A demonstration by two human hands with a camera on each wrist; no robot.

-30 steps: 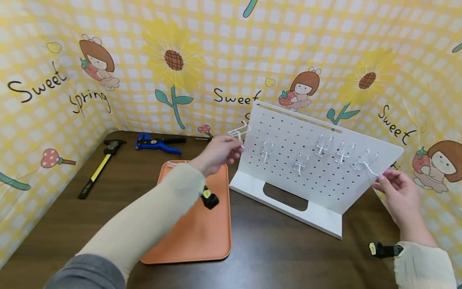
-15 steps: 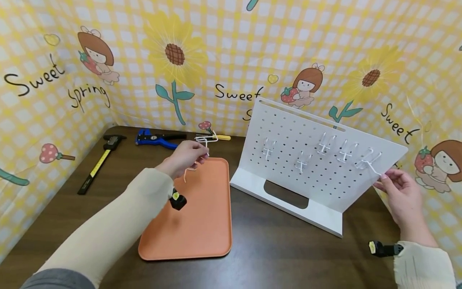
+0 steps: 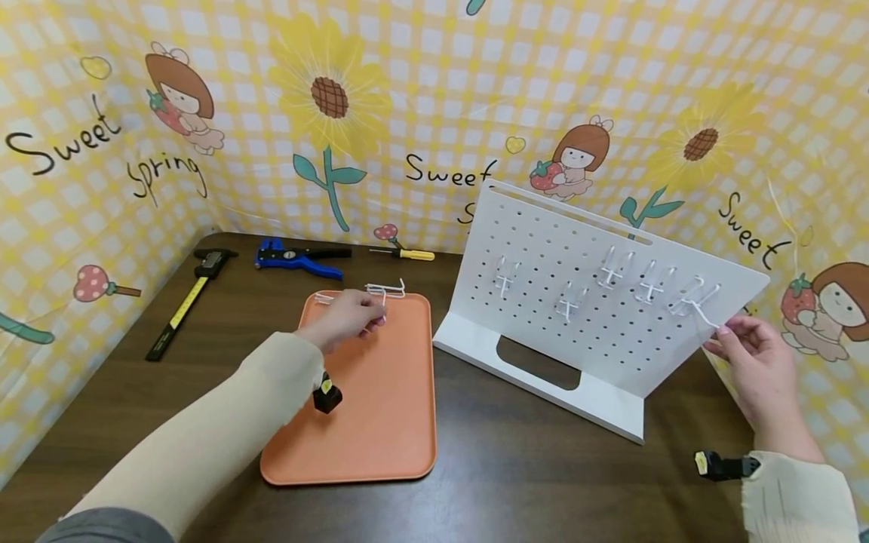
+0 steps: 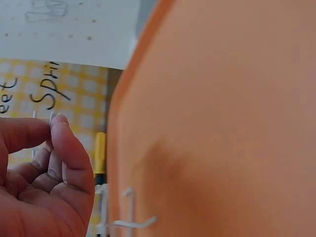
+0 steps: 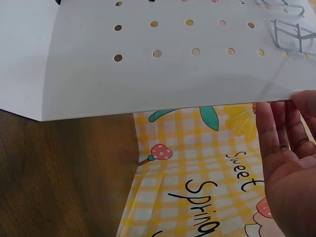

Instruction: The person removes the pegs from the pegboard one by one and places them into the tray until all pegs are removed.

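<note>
Over the far end of the orange tray (image 3: 373, 407), my left hand (image 3: 349, 317) pinches a white wire hook (image 3: 394, 289) between thumb and forefinger. In the left wrist view its fingertips hide most of that hook, and further white hooks (image 4: 131, 210) lie at the tray's edge beside the hand. The white pegboard (image 3: 519, 317) stands on the right, leaning back on its base. Several white wire hooks (image 3: 609, 273) hang from its holes. My right hand (image 3: 756, 366) grips the board's right edge, thumb in front and fingers behind, close to the rightmost hook (image 3: 699, 308).
At the back left lie a black-and-yellow hammer (image 3: 182, 313), a blue-and-black wire stripper (image 3: 295, 260) and a yellow-handled screwdriver (image 3: 413, 255). A checked cloth (image 3: 434, 113) lines the back and sides of the brown table (image 3: 516, 475).
My left hand has moved left from beside the pegboard's left edge, carrying the hook, then lowered it toward the tray's far end. The right hand has stayed on the board.
</note>
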